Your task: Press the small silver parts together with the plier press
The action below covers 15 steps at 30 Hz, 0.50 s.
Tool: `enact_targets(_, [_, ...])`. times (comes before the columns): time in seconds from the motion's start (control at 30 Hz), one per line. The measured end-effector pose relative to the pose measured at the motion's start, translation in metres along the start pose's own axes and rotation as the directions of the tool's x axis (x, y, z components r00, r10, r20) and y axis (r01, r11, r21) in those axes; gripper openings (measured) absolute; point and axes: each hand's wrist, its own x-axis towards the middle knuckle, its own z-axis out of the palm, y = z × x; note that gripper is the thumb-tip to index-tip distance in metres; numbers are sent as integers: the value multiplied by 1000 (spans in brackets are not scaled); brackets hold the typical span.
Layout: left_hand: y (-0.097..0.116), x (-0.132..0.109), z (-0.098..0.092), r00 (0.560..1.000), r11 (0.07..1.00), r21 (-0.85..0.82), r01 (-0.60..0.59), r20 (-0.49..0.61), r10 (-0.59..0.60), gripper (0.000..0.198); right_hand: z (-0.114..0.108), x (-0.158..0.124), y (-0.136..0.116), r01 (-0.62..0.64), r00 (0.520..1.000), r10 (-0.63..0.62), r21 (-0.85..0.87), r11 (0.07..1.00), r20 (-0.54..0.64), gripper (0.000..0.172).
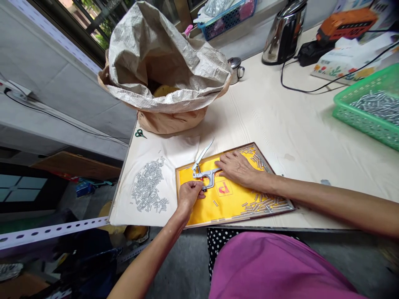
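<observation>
A grey metal lever tool (210, 179) with a raised pale handle (203, 155) and a red part is over the left half of a yellow-lined tray (205, 209). My left hand (190, 195) is closed in a pinch at the tool's lower end; anything between its fingertips is too small to make out. My right hand (238, 168) has its fingers curled over the end of the tool's bar, palm down above the tray. Small metal pins (264, 205) lie along the tray's right side, with a loose one near the middle.
A heap of short metal pieces (149, 187) lies on the table left of the tray. Behind stand a large open woven sack (174, 120), green scissors (140, 133), a lidded metal cup (236, 70) and a kettle (282, 35). A green basket (358, 118) holds metal rods at right.
</observation>
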Motion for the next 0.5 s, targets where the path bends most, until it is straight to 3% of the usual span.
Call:
enact_targets(0.1, [-1,1,-1,1000,1000,7,-6,3,6,20,-9,10,10,51,996,-50,14,999,-71,68])
enact_targets(0.17, [-2,2,-1,1000,1000,8,-6,2,6,21,-12,20,20,117,990,-118,-13,993,-78,87])
enact_targets(0.3, [-3,1,-1,1000,1000,0,-2,-3,2,24,-5,41,36,182,983,-182,-35,983,-13,86])
enact_targets(0.5, [-3,4,0,1000,1000,28,-11,-2,11,23,-4,52,37,154,987,-152,-26,988,52,83])
